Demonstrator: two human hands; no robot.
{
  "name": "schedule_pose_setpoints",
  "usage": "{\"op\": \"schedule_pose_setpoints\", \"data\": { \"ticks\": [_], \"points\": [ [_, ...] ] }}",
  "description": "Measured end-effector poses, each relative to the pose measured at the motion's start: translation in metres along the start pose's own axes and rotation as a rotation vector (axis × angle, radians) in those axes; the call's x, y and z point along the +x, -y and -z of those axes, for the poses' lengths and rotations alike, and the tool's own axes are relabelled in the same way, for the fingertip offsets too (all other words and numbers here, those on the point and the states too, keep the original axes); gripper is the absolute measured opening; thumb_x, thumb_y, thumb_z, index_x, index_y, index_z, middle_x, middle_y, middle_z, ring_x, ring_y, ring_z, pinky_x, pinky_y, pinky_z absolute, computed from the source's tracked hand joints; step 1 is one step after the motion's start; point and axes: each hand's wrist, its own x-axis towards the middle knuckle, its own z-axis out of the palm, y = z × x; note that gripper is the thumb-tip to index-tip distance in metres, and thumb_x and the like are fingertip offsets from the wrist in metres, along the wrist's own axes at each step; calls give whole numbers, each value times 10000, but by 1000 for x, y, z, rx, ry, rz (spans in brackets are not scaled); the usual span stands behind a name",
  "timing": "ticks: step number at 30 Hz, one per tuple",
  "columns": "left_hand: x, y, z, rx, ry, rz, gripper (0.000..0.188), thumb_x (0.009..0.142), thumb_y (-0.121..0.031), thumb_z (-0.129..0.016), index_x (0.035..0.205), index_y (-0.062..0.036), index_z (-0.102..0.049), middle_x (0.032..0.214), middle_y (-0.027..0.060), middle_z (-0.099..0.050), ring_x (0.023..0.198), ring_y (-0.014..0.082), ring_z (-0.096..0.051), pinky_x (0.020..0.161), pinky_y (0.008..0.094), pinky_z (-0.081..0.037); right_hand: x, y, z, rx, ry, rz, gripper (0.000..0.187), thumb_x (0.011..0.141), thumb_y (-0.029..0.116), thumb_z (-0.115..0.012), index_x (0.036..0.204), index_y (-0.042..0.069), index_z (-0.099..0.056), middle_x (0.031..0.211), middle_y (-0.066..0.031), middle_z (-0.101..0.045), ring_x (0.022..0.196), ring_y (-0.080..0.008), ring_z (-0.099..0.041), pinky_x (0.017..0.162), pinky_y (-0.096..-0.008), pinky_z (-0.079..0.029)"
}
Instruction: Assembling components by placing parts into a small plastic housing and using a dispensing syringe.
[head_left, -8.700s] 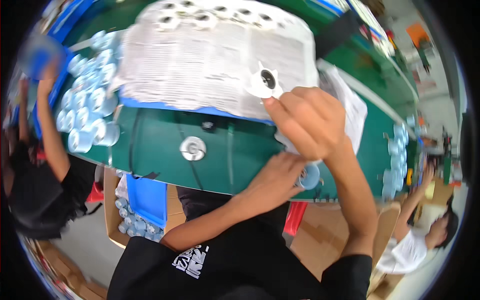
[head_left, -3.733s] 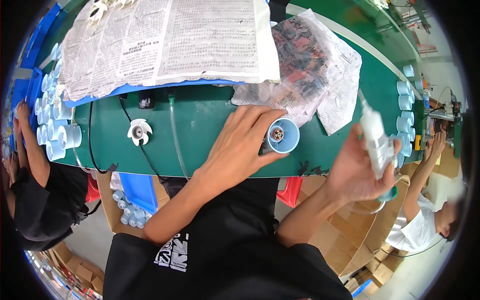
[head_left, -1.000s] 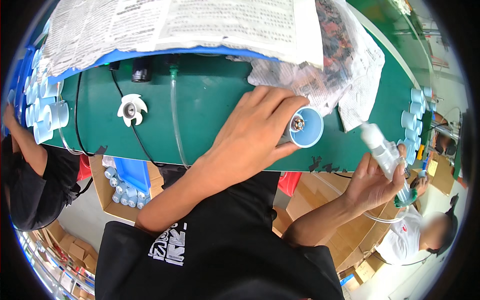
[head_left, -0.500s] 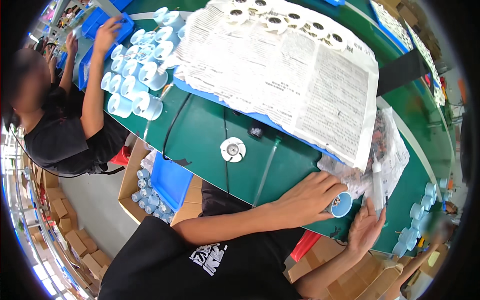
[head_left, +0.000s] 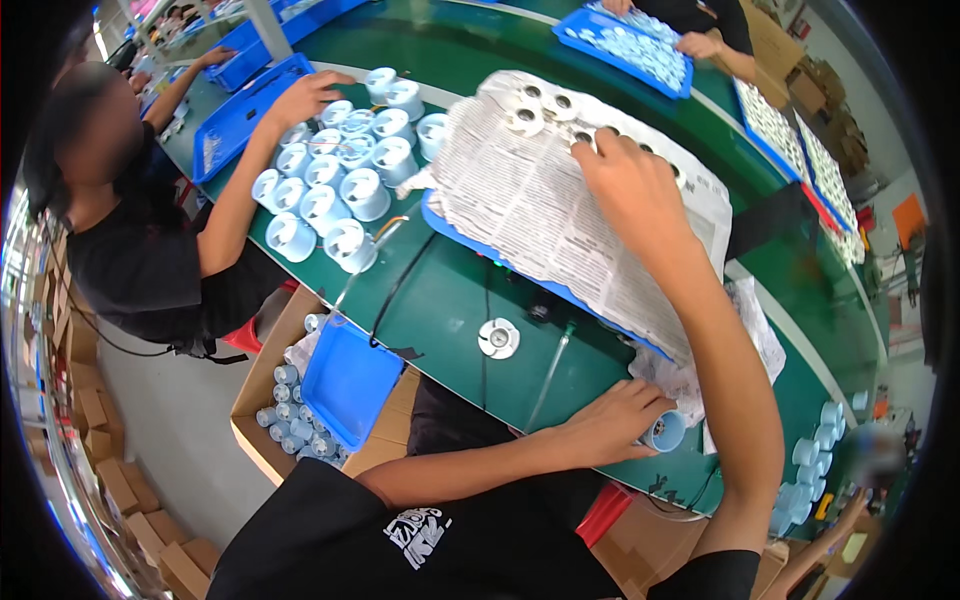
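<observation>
My left hand [head_left: 612, 420] is shut on a pale blue cup-shaped socket [head_left: 666, 432] and holds it at the near edge of the green table [head_left: 450, 300], open end facing right. My right hand [head_left: 625, 178] reaches far over a sheet of newspaper [head_left: 545, 215] that covers a blue tray [head_left: 470, 240]. Its fingers rest among several white round parts [head_left: 528, 118] lying on the paper. The fingertips are hidden, so I cannot tell whether they hold one.
One white round part [head_left: 498, 338] lies alone on the table beside a cable [head_left: 400, 290]. A co-worker at the left has an arm [head_left: 245, 180] next to several pale blue sockets [head_left: 335, 190]. A cardboard box [head_left: 270, 400] with a blue bin [head_left: 350, 380] stands below.
My right hand has moved from low beside the table edge up onto the newspaper among the white parts. My left hand still holds the blue socket.
</observation>
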Motion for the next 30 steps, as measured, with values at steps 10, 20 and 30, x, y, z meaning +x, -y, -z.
{"op": "schedule_pose_setpoints", "data": {
  "ticks": [10,20,30],
  "points": [
    [-3,3,5,-30,9,-13,558,738,-209,-756,1207,-30,-513,1166,126,-519,1128,300,-477,967,397,-378,-8,-18,-20,10,-49,278,113,725,33,-599,832,44,-563,846,-78,-550,823,-231,-609,683,-342,-514],
    [1,1,1,-9,16,-6,554,751,-220,-752,1212,-36,-507,1171,123,-518,1130,301,-472,971,399,-376,2,-28,-28,-100,-49,203,137,733,55,-620,868,51,-598,921,-71,-583,881,-203,-617,706,-313,-529],
    [-5,0,1,-42,11,-34,539,743,-213,-746,1198,-36,-518,1162,136,-532,1125,325,-484,950,413,-384,-22,-25,0,-100,-313,399,114,669,85,-612,770,48,-573,799,-41,-533,731,-173,-547,594,-286,-447]
  ]
}}
